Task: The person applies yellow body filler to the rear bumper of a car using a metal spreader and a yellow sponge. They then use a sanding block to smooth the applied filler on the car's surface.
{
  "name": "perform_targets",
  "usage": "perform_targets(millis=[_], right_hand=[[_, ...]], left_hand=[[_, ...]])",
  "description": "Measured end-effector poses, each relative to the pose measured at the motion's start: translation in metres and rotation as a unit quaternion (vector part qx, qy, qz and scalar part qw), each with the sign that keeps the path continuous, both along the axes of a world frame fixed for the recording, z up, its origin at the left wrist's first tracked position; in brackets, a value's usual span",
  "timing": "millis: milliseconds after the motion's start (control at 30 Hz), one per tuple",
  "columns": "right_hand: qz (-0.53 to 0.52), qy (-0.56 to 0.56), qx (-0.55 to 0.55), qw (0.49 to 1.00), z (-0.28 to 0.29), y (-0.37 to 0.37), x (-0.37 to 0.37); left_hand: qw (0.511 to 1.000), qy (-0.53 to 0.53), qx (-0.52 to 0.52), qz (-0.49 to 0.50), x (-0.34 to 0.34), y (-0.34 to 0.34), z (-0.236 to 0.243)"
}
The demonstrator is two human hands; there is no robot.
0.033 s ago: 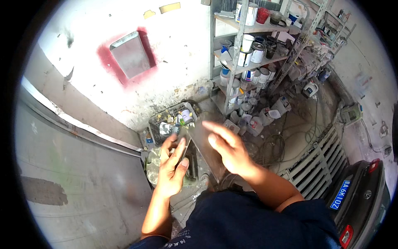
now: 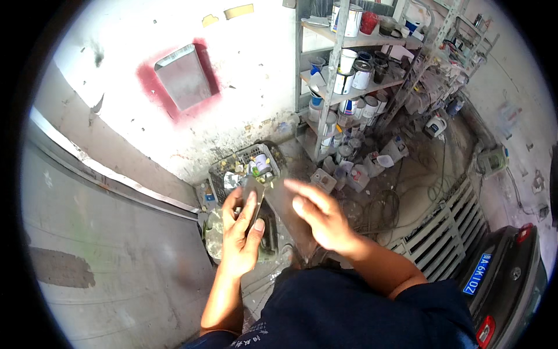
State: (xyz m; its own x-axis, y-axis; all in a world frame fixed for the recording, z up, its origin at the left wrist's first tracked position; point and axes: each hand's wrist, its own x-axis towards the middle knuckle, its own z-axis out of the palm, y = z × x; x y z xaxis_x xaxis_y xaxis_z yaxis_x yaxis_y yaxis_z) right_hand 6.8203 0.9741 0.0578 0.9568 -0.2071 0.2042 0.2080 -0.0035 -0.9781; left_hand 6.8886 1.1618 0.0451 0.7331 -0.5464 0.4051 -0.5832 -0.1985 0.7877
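Note:
My left hand [image 2: 239,237] is closed around a thin, flat grey piece [image 2: 253,187], its fingers behind and the thumb along the near side. To its right, my right hand [image 2: 326,216] grips a wider dark grey flat sheet [image 2: 295,220] that slants down toward my body. The index finger and thumb of that hand lie near the sheet's upper right edge. The upper ends of the two flat pieces come close together, and whether they touch is hard to tell. Motion smears the right piece, so its exact kind cannot be made out.
Beyond my hands a grey plastic crate [image 2: 218,181] holds litter. Paint cans [image 2: 361,74] crowd a metal shelf [image 2: 326,110]. Hoses [image 2: 383,212] lie on the floor by a slatted grate [image 2: 436,232]. A dark car [image 2: 505,279] stands at right, a grey panel [image 2: 128,256] at left.
Both hands have shifted only slightly. The left piece has moved up and left and stands out more clearly between the fingers; the right hand has dropped a little with its sheet.

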Motion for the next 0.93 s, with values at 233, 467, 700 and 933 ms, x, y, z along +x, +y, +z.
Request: perform_targets(millis=[233, 467, 700, 933], right_hand=[[-0.044, 0.006, 0.147, 0.988, -0.014, 0.004, 0.005], [-0.002, 0.050, 0.095, 0.994, -0.032, 0.010, -0.017], [-0.119, -0.001, 0.011, 0.993, -0.006, -0.013, -0.002], [-0.108, 0.015, -0.007, 0.994, -0.027, -0.007, 0.010]], left_hand=[[0.924, -0.275, 0.198, 0.180, -0.008, -0.024, 0.009], [0.917, -0.284, 0.189, 0.207, -0.006, -0.033, 0.007], [0.900, -0.319, 0.185, 0.233, -0.001, -0.034, 0.006], [0.891, -0.333, 0.180, 0.249, 0.002, -0.039, 0.004]])
